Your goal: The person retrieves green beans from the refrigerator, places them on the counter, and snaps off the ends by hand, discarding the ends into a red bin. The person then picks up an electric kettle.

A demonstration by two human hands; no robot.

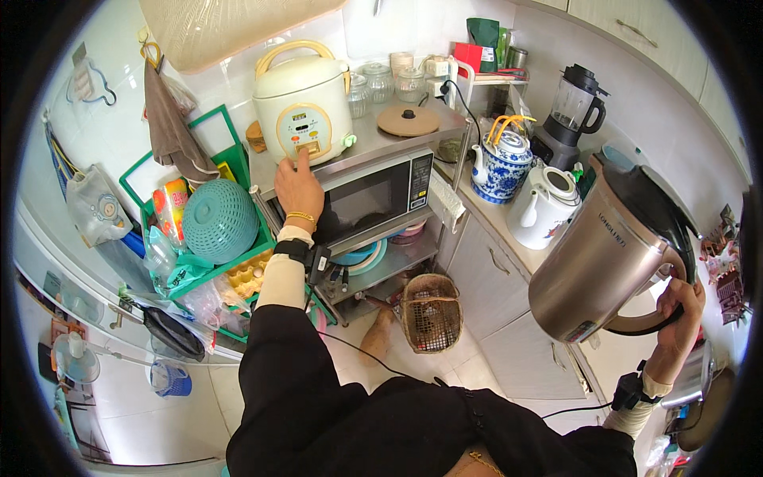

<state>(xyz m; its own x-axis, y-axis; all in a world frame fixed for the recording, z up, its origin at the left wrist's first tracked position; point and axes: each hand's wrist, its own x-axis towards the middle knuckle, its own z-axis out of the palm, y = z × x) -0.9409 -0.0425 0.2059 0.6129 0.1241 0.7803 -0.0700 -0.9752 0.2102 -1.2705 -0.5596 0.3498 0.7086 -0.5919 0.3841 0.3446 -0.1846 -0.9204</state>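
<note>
My left hand (299,188) reaches up to the front of a cream rice cooker (303,95), a finger on or just at the tan tab below its control panel. The cooker stands on the steel top of a shelf unit, its lid down. In my right hand (681,301) is the handle of a brownish metal soy milk maker (599,250) with a black top, held tilted in the air at the right. A black-and-silver microwave (372,197) sits on the shelf below the cooker. Beside the cooker lies a round tan lid (408,121) with a black knob.
A blue-and-white teapot (502,167), a white kettle (543,206) and a blender (569,113) stand on the right counter. Glass jars (378,82) are behind the tan lid. A teal colander (219,220) rests in a green rack at left. A wicker basket (431,313) is on the floor.
</note>
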